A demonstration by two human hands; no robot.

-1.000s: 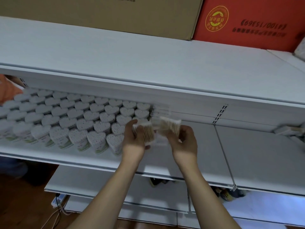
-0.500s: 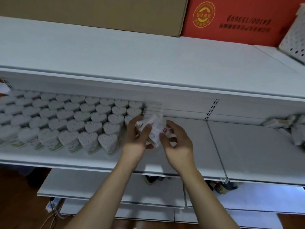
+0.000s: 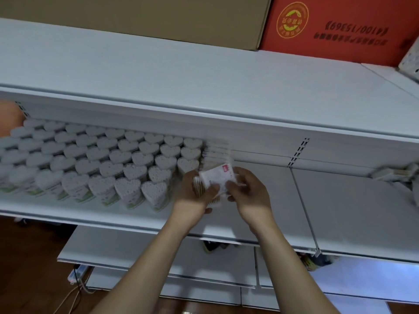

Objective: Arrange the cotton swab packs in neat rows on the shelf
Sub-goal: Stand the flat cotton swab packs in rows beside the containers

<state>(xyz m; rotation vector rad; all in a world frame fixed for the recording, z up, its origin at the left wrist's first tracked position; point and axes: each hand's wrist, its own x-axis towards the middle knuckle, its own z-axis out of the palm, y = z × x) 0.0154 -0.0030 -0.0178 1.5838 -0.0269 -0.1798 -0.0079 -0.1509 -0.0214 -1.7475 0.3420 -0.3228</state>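
— Left first: what fills that side of the shelf (image 3: 340, 211)?

— Heart-shaped tubs (image 3: 127, 159) of swabs, standing in tight rows from the left end up to just beside the hands. Behind the hands, right of the last tubs, flat packs (image 3: 215, 152) stand in a row against the back.

— And the hands?

— The left hand (image 3: 195, 196) has its fingers curled round a bundle of swab packs (image 3: 201, 186), the sticks showing at its edge. The right hand (image 3: 249, 193) pinches the top pack (image 3: 218, 177), the white one with a red mark at its far corner; the two hands are touching the same bundle.

— Which way does the gap lie?

— Straight ahead and slightly up from the fingers, between the tubs and the bare shelf to the right. The pack's long side runs roughly left to right, tilted. I judge the right hand nearer the open space.

— Anything in the way?

— The nearest tub sits just left of the left hand. More loose packs (image 3: 394, 173) lie well apart at the far right
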